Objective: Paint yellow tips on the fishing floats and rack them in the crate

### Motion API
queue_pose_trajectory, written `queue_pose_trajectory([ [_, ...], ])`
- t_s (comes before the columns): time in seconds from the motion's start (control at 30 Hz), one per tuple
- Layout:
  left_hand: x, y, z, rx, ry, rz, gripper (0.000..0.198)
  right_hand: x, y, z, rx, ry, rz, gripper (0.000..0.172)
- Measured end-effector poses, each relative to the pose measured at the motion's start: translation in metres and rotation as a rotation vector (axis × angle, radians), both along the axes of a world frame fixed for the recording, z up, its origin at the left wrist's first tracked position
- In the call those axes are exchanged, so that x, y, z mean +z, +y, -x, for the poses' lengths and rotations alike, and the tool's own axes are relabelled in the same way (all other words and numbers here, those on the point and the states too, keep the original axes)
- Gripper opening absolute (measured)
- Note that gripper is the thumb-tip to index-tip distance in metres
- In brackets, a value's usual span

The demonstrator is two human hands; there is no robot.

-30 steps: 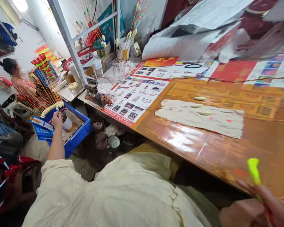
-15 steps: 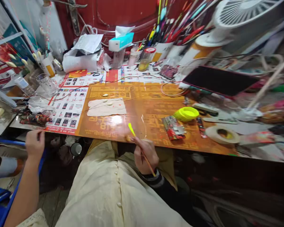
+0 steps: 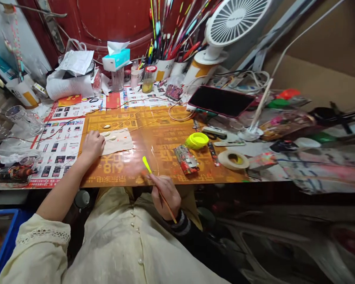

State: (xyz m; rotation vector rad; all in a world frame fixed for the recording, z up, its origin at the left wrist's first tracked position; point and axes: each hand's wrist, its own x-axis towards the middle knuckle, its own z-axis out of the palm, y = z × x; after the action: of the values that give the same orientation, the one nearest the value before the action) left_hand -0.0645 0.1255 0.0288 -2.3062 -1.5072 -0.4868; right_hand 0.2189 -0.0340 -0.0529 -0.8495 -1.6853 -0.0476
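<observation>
The left hand [image 3: 93,145] lies palm down on the glossy orange printed worktop [image 3: 168,173], fingers close together, fingertips at the edge of a creased beige cloth strip [image 3: 120,142]. In the earlier frame this hand was off the worktop, down beside a blue plastic crate [image 3: 6,240], which now shows only at the lower left corner. The right hand [image 3: 165,196] stays near the front edge, thumb and fingers pinching a thin orange stick with a neon-yellow tip [image 3: 147,165], which slants up and away across the edge.

Three small cream oval beads [image 3: 107,126] sit on fine threads, one just beyond the cloth and two on it, right beside the left hand. To the right lie a crumpled patterned packet [image 3: 186,159], a round yellow-green lid [image 3: 197,140] and a roll of cream tape [image 3: 233,159]. Farther back stand a black tablet [image 3: 220,101], a white desk fan [image 3: 235,19], pots crowded with slender coloured sticks [image 3: 162,67] and a turquoise-and-white tissue box [image 3: 116,57]. A clear glass mug [image 3: 25,120] stands at the left, past a printed white sheet [image 3: 59,152].
</observation>
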Motion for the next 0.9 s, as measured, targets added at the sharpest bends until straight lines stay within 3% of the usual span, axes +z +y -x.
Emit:
queue_pose_trajectory([
  [0.2,-0.001,-0.023,0.019,-0.017,-0.006,-0.081,0.022,0.005,0.011,-0.002,0.028,-0.02,-0.058,0.057],
  [0.37,-0.006,-0.018,0.02,0.034,0.015,-0.022,0.02,0.006,0.016,0.003,-0.005,-0.027,-0.047,0.055],
  [0.47,-0.001,-0.022,0.019,0.021,-0.055,-0.041,0.019,0.008,0.016,0.003,-0.019,-0.042,-0.038,0.053],
  [0.63,0.008,-0.069,0.023,-0.062,-0.229,-0.118,0.018,0.016,0.02,-0.006,-0.037,-0.075,-0.06,0.056],
  [0.77,0.005,-0.113,0.031,-0.122,-0.304,-0.11,0.015,0.019,0.025,-0.011,-0.085,-0.107,-0.078,0.061],
  [0.9,0.003,-0.141,0.04,-0.117,-0.31,-0.089,0.015,0.016,0.027,-0.007,-0.149,-0.1,-0.056,0.061],
])
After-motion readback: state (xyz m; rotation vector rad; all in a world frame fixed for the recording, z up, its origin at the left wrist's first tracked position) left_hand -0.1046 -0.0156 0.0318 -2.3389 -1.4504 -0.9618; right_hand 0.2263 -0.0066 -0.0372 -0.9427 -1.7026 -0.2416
